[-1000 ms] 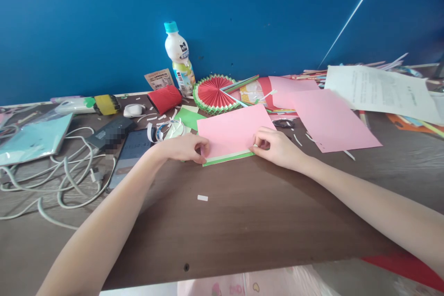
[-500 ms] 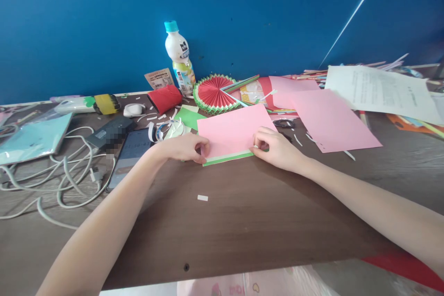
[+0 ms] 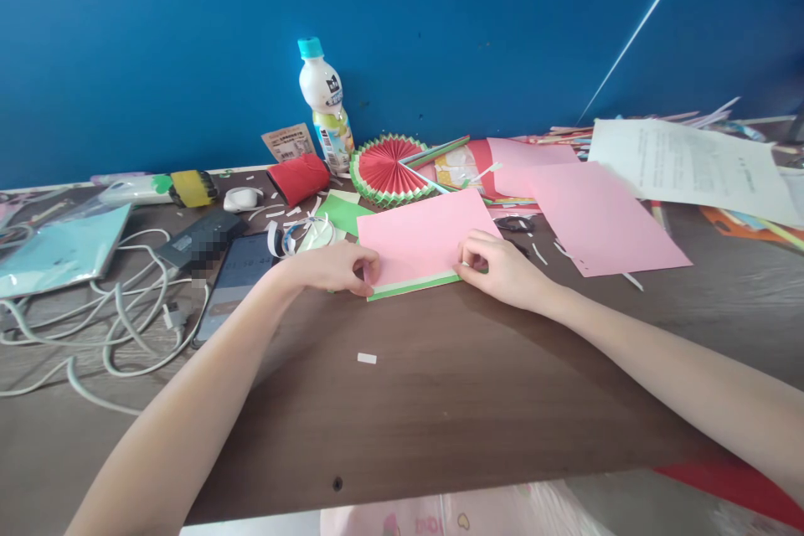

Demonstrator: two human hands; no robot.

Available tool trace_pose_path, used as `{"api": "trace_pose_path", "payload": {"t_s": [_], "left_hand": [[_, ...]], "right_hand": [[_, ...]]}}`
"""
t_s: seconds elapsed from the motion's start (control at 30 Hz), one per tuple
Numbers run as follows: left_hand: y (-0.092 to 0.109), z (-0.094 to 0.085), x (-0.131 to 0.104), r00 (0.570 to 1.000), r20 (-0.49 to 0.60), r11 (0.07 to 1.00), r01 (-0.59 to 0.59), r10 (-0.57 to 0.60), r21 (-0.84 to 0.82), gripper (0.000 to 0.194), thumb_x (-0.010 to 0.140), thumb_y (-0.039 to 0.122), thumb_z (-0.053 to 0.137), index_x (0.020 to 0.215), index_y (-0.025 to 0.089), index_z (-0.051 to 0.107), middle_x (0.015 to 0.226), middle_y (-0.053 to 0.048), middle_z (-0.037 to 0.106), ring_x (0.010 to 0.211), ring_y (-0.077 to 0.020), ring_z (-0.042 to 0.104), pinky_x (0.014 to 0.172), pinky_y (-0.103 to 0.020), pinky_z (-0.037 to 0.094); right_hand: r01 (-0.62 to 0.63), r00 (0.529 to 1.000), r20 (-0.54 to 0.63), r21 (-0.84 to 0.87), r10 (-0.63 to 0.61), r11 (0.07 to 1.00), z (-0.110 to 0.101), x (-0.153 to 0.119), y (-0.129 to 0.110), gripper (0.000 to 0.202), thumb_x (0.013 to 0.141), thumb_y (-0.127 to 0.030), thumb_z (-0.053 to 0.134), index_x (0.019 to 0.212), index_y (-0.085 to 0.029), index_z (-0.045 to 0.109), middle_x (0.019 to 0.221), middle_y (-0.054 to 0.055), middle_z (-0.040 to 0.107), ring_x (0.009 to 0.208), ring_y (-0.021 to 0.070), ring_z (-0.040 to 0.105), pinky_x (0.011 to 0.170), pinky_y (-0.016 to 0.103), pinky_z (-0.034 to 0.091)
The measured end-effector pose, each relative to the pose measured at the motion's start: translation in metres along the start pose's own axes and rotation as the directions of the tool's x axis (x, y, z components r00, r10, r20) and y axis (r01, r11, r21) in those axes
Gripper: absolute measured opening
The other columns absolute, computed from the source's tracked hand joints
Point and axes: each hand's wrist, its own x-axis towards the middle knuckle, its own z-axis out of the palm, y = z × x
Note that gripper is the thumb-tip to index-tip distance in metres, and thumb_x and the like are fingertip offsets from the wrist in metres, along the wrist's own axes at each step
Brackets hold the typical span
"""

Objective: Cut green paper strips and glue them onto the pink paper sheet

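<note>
A pink sheet [image 3: 420, 239] lies on the brown table, with a pale strip and a green strip [image 3: 411, 289] showing along its near edge. My left hand [image 3: 342, 268] pinches the near left corner of these layered papers. At the near right corner, my right hand [image 3: 496, 268] grips the same stack between thumb and fingers. Behind the stack is a pleated red fan [image 3: 393, 170] with a green rim. A small white paper piece [image 3: 367, 358] lies nearer to me.
A bottle [image 3: 327, 105] stands by the blue wall. Left are a phone [image 3: 235, 280], white cables [image 3: 119, 310], a black box [image 3: 201, 241] and a red roll [image 3: 298, 178]. Another pink sheet [image 3: 609, 218] and a printed page [image 3: 684, 167] lie right, with paper scraps around.
</note>
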Motion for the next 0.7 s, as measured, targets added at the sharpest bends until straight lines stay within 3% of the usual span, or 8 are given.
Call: {"api": "trace_pose_path", "payload": {"t_s": [0.7], "left_hand": [[-0.0001,0.0000,0.0005,1.000,0.003,1.000,-0.002,0.002,-0.001,0.013,0.067,0.029,0.060,0.069,0.019,0.051,0.065,0.004,0.049,0.061,-0.0108,0.043,0.055,-0.024,0.031]], "right_hand": [[0.009,1.000,0.013,-0.030,-0.008,1.000,0.0002,-0.0008,-0.0019,0.022,0.075,-0.014,0.050,0.061,-0.020,0.035,0.073,0.001,0.045,0.068,0.0134,0.044,0.063,0.027,0.037]]}}
